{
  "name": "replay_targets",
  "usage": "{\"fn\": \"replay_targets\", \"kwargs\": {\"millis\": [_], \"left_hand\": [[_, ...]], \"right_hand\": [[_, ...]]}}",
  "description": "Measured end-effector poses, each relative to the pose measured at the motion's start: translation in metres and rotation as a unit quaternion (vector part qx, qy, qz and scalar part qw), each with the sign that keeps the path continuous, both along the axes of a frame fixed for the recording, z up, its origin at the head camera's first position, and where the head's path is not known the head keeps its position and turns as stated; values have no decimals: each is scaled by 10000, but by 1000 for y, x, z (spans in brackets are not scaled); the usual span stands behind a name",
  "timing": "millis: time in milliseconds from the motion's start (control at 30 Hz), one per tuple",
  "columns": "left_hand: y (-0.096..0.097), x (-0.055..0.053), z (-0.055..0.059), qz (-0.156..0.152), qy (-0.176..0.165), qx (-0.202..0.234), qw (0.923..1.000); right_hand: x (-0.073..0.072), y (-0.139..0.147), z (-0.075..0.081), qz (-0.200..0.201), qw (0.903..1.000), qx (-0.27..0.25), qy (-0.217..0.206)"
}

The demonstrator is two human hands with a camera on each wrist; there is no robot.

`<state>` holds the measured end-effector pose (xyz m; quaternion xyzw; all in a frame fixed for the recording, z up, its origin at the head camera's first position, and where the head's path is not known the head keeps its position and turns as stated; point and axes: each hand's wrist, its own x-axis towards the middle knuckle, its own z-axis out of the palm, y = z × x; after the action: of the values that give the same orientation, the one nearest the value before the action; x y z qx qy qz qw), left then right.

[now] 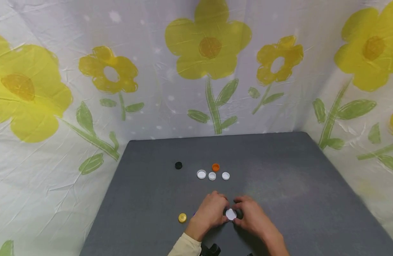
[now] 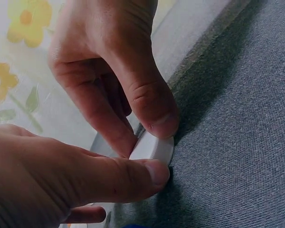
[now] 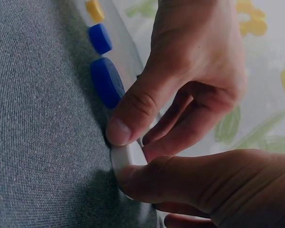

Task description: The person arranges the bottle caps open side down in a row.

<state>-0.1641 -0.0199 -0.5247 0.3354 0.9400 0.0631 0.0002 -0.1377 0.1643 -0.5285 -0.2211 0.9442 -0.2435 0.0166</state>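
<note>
Flowered sheeting (image 1: 158,89), grey tabletop (image 1: 145,192); left hand (image 1: 212,210), right hand (image 1: 252,215) pinch white cap (image 1: 231,214).

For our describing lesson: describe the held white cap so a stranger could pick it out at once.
On the gray table, find where the left hand and right hand come together. The white cap sits between them, pinched by both. Three loose white caps lie farther away; this is the only white one held.

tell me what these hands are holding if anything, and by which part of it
Both the left hand and right hand hold one white cap, pinched at opposite sides of its rim.
</note>
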Motion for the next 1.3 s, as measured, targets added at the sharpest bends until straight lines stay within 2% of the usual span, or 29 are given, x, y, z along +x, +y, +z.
{"fn": "replay_targets", "kwargs": {"millis": [200, 400, 533, 700, 833, 1000, 1100, 1300], "left_hand": [[-3, 1, -1, 55, 84, 98, 9999], [-13, -3, 6, 131, -135, 314, 9993], [-27, -10, 18, 492, -286, 581, 9967], [-47, -19, 31, 977, -299, 965, 9901], [-63, -28, 39, 1383, -191, 1236, 9825], [-78, -41, 41, 1827, 50, 1513, 9714], [-82, -49, 41, 2011, 0, 1614, 9662], [-86, -61, 37, 2232, -141, 1660, 9604]], "right_hand": [[0, -4, 2, -45, 10000, 19, 27], [-4, -5, 8, -59, 9999, -51, -72], [-14, -9, 18, -192, 9998, -95, -52], [-28, -19, 28, -343, 9987, -65, 373], [-39, -29, 36, -304, 9971, -103, 693], [-58, -45, 46, -266, 9957, -103, 880], [-70, -53, 51, -229, 9954, -150, 918], [-90, -69, 55, -99, 9950, -49, 988]]}}
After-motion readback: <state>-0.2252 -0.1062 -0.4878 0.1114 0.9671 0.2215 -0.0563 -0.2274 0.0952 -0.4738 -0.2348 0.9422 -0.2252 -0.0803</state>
